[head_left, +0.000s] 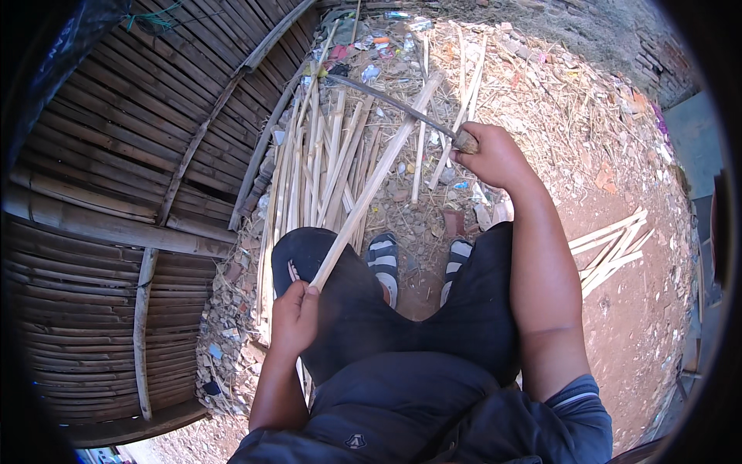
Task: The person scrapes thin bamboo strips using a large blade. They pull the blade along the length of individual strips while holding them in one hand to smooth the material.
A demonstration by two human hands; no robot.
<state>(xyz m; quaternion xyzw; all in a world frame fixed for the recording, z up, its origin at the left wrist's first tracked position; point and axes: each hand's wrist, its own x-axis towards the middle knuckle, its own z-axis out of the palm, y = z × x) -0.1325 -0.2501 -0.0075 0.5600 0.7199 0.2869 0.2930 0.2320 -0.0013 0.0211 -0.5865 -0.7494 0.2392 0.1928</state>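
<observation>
My left hand (296, 317) is closed round the near end of a long, pale split-bamboo strip (363, 203), just beside my left knee. The strip slants up and away to the right, its far end over the littered ground. In my right hand (491, 157), closed too, is the wooden handle of a long, narrow knife (379, 94) with a slightly curved dark blade. The blade points to the far left and crosses the strip near its far end. Whether it presses into the wood I cannot tell.
Several bamboo strips (313, 166) lie in a bundle beyond my left knee. A smaller pile of strips (612, 247) lies on the dirt at the right. A bamboo-slat wall (116, 139) stands at the left. Straw, rubble and litter cover the ground around my sandalled feet (382, 259).
</observation>
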